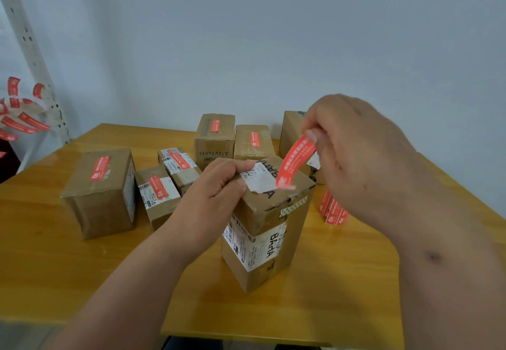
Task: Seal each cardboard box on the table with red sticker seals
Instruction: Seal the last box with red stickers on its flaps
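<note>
One head-worn, wide-angle view — it looks forward and down across a wooden table [68, 253] toward a pale wall [273, 34] at 12 o'clock. It sits close: both forearms enter from 6 o'clock and fill the lower frame, the left hand [216, 185] and right hand [353, 152] just below centre. The table's near edge lies at 6 o'clock — a perforated white post [32, 56] bends at 10 o'clock.

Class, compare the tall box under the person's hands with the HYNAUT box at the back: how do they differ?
1. The tall box is gripped at its top by the left hand; no hand touches the HYNAUT box.
2. The HYNAUT box has its red seal stuck flat on top; the tall box's red sticker is pinched by the right hand, only its lower end touching.

Both are brown cardboard, standing upright.
</note>
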`<state>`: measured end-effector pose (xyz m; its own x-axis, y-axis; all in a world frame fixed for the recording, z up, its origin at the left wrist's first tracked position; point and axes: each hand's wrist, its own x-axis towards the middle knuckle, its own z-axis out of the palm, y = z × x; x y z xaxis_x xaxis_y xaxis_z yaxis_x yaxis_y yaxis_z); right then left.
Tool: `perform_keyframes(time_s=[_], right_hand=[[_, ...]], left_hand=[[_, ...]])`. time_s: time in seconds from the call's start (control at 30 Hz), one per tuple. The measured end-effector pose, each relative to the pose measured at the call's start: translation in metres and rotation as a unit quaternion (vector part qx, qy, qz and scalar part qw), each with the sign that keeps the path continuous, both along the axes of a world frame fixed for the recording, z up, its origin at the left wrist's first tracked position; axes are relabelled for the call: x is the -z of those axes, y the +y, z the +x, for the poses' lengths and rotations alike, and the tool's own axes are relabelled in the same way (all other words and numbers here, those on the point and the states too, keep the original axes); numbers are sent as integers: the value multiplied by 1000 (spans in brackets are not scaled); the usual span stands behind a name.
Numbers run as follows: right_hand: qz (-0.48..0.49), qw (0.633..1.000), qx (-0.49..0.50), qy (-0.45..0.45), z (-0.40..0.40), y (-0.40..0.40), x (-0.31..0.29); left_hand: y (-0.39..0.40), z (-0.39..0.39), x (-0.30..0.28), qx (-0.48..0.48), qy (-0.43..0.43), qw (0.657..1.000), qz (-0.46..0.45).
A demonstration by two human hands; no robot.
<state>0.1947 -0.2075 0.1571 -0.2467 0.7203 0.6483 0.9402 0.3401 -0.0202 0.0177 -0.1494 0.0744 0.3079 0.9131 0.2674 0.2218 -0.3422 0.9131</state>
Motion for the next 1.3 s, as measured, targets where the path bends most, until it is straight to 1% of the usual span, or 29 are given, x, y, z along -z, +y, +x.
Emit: perform_keyframes(time_s=[0.17,0.23,0.37,0.4,0.43,0.5,0.53,0.57,0.63,0.67,0.73,0.8,0.83,0.9,0.93,1.0,1.1,1.2,1.23,1.3], right_hand=[[-5,999,-3,31,7,-2,-8],[-20,997,-1,76,10,-2,-3],[-51,981,40,183,16,3,13],[-61,974,44,216,17,5,17],[-71,964,44,252,18,6,20],[-94,942,41,319,19,7,25],[-104,932,38,346,19,8,28],[-113,922,34,370,17,9,32],[-140,895,26,423,14,15,42],[-158,875,19,457,13,20,49],[-191,820,-1,540,10,28,61],[-209,760,-14,615,9,35,73],[-208,743,-12,636,9,38,78],[-201,723,1,661,11,43,86],[-200,716,6,669,13,44,88],[-198,713,19,672,17,47,89],[-194,746,54,635,22,51,92],[-191,773,75,601,25,53,95],[-191,779,79,592,26,54,97],[-190,791,92,574,27,56,99]], left_hand=[[-2,0,0,5,20,1000,19],[-3,-4,-1,7,54,998,38],[-2,-12,-2,-25,203,977,63],[-3,-13,-2,-42,211,975,59],[-2,-14,-1,-68,195,977,49],[0,-14,2,-126,106,986,14],[2,-15,5,-148,75,986,-3],[5,-15,8,-162,71,984,-10],[10,-18,18,-162,105,981,-15],[10,-20,22,-149,130,980,-18],[9,-21,31,-133,164,977,-27],[9,-20,40,-142,179,973,-29],[9,-19,43,-159,188,969,-21],[10,-16,47,-196,188,962,-7],[10,-14,47,-199,183,963,-4],[12,-10,47,-181,181,967,-1],[14,-2,48,-127,211,969,-17],[17,3,53,-87,287,954,-1],[18,3,55,-82,295,952,3],[20,2,57,-69,281,957,-1]])
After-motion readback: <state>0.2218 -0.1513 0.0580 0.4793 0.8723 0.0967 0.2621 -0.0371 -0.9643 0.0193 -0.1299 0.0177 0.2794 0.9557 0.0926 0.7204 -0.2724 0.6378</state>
